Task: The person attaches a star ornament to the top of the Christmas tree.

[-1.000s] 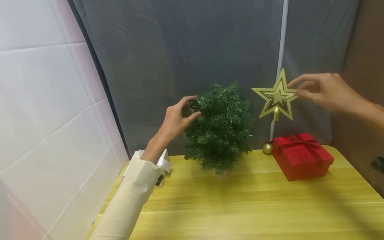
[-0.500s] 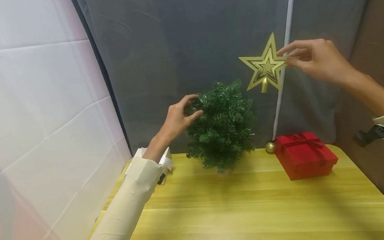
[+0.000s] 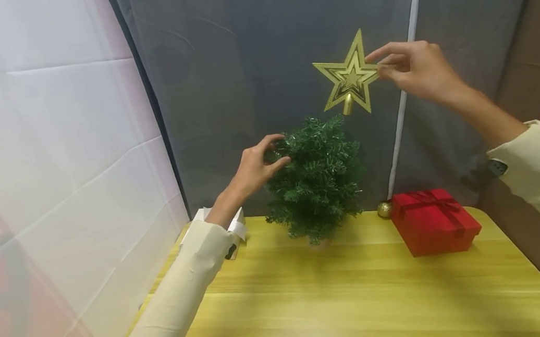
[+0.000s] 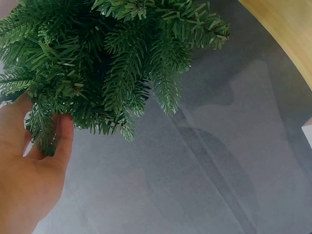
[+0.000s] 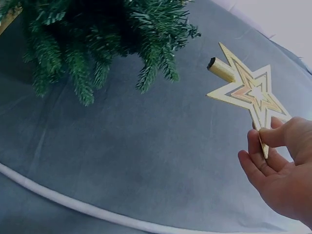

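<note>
A small green Christmas tree stands upright near the back of the table. At its upper left side, my left hand has fingers and thumb curved round a branch; the left wrist view shows that branch tip between the fingers of the hand. My right hand pinches one point of a gold star tree topper. The star is held up above the tree's right side, with its hollow gold socket pointing down. A gap separates socket and branches in the right wrist view.
A red gift box with a ribbon sits at the back right of the yellow wooden table. Beside it lies a gold ball. Behind my left forearm, a white box is partly hidden. Grey cloth hangs behind.
My right hand has raised the star and carried it leftward, from beside the tree to above its top right. The left hand has stayed at the branch; the view has shifted slightly.
</note>
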